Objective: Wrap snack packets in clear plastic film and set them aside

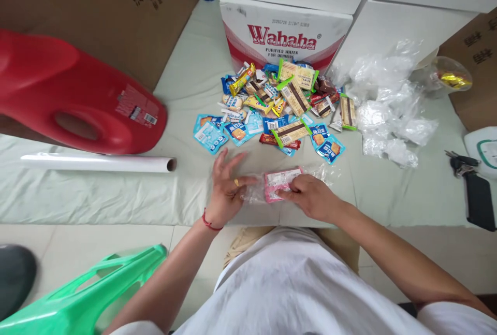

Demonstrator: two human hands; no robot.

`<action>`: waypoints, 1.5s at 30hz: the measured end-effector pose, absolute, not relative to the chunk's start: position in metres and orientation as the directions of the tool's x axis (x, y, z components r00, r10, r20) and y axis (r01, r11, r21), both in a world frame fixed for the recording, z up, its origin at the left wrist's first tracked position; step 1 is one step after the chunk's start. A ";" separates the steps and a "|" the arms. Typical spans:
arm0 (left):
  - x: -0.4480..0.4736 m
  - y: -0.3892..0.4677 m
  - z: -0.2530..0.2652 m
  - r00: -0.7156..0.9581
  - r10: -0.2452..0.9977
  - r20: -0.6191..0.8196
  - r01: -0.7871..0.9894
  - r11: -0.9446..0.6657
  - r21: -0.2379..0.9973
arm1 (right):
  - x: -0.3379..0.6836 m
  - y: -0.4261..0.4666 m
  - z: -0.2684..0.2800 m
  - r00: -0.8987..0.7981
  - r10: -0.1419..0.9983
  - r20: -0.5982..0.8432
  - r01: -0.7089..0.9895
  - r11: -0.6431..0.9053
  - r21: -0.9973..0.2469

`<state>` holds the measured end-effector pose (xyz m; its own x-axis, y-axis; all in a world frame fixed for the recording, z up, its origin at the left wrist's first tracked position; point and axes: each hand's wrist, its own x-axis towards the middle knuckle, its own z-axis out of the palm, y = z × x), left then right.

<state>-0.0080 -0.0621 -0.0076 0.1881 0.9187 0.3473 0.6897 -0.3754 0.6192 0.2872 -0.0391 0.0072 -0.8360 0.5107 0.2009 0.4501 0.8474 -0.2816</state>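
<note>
A pink packet [272, 181] with a white label lies in a clear plastic bag [254, 190] near the table's front edge. My right hand [314, 195] is closed at the packet's right side, its fingers on the upper face. To the left, my left hand [227, 190] has its fingers spread, with one ringed finger reaching onto the bag's left end. Behind both hands lies a pile of wrapped snacks [293, 98]. Light-blue snack packets [210, 136] lie at its near left, and a brown-and-cream wafer pack [291, 133] at its front.
Crumpled clear bags [382, 110] lie right of the pile, by a clear tub [452, 77]. A Wahaba-style printed carton [287, 34] stands behind. At left are a red jug [77, 97] and white roll [97, 162]; at right, a black phone-like object [480, 200] with keys [462, 164].
</note>
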 end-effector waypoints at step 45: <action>0.094 -0.095 0.007 0.242 0.969 0.039 0.927 -0.243 0.286 | 0.366 -0.015 0.011 -0.331 0.941 0.069 0.468 0.227 -0.854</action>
<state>0.0944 -0.0945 0.0068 0.2423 0.9694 0.0387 0.9268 -0.2431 0.2861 0.3655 -0.0151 0.0110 -0.3314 0.9410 0.0686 0.4683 0.2272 -0.8539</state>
